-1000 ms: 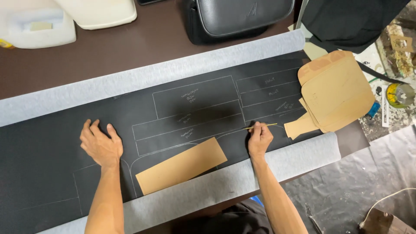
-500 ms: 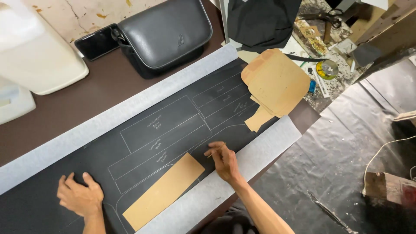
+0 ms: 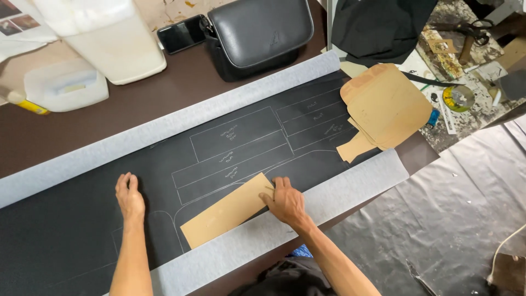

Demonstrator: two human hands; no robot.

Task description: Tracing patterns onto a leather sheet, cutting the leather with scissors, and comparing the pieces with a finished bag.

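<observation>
— On the dark sheet (image 3: 82, 235), near its front edge, lies the tan card template (image 3: 227, 211). Which step is this?

— Placing it for tracing, I'd judge. The right hand (image 3: 285, 200) presses on its right end, fingers curled, seemingly pinching a thin marking tool. The left hand (image 3: 130, 196) lies flat on the sheet, well apart.

— And next?

— Holding the template steady among the chalked outlines (image 3: 241, 148). More card patterns (image 3: 386, 104) sit at the counter (image 3: 137, 104) end.

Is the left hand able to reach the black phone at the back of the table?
Probably yes, with a long stretch. The left hand lies flat on the black marked sheet; the black phone lies far across bare brown tabletop, with nothing between.
</observation>
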